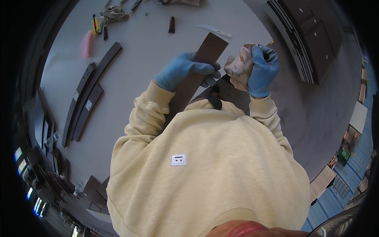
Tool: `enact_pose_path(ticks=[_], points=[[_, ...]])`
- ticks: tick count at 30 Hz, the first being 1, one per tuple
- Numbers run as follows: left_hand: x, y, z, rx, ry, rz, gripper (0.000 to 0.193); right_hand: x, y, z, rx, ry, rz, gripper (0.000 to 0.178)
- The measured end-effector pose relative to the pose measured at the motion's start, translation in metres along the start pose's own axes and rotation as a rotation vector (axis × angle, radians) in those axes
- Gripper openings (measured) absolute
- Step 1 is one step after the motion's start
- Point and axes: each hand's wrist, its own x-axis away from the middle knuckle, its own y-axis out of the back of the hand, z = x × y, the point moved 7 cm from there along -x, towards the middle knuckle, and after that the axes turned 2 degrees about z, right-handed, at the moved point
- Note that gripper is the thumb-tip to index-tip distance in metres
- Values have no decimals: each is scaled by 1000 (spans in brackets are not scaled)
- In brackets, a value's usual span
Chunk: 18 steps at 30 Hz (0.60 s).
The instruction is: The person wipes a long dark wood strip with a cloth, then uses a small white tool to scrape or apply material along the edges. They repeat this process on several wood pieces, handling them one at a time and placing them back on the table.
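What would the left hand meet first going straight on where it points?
Beyond the brown board it holds, the left hand would likely meet the stained cloth in the right hand first, though this single view leaves their relative heights unclear.

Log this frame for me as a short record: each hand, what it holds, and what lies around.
Left hand: blue-gloved, gripping a long dark brown flat board
Right hand: blue-gloved, clutching a crumpled stained beige cloth
Contact: cloth and board apart
Surface: pale grey tabletop
Ahead: small dark brown tube
Left: long dark brown strips
Right: stacked dark brown panels
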Motion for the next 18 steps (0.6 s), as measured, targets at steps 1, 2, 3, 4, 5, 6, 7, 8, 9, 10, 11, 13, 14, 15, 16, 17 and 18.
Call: enact_pose_path(ticks=[1, 2, 3, 4, 5, 6, 7, 8, 9, 10, 11, 13, 14, 15, 16, 17, 18], points=[[4, 2, 1, 0, 2, 2, 38, -3, -4, -3, -7, -16, 8, 12], [8, 4, 1, 1, 4, -2, 39, -5, -8, -8, -7, -46, 15, 12], [12, 6, 2, 0, 4, -10, 40, -6, -14, -13, 22, -49, 34, 13], [16, 8, 2, 3, 4, -15, 41, -7, -20, -18, 52, -52, 53, 14], [20, 11, 2, 4, 1, -26, 41, -9, -29, -21, 62, -14, 92, 15], [24, 13, 2, 7, -9, -38, 42, -12, -43, -32, -3, -48, 159, 18], [28, 15, 3, 20, 0, -44, 42, -13, -55, -48, -31, -143, 181, 17], [31, 17, 3, 35, 2, -49, 42, -12, -68, -61, -71, -208, 215, 16], [35, 20, 4, 48, 7, -65, 42, -12, -82, -75, -105, -281, 240, 17], [39, 22, 5, 63, 3, -60, 42, -13, -100, -86, -51, -321, 302, 31], [43, 24, 6, 77, 2, -66, 42, -13, -110, -83, 109, -209, 381, 36], [51, 30, 7, 89, -2, -76, 42, -10, -126, -78, 467, -66, 477, 47], [54, 33, 8, 88, -4, -77, 42, -6, -127, -71, 497, -47, 537, 57], [57, 36, 8, 84, -9, -86, 42, 2, -129, -66, 294, -133, 590, 57], [61, 38, 10, 97, -6, -83, 42, 13, -130, -61, 105, -236, 619, 56], [64, 42, 12, 108, -4, -88, 43, 25, -132, -52, -98, -316, 655, 55], [67, 45, 13, 123, -8, -91, 43, 38, -137, -43, -218, -390, 742, 53]])
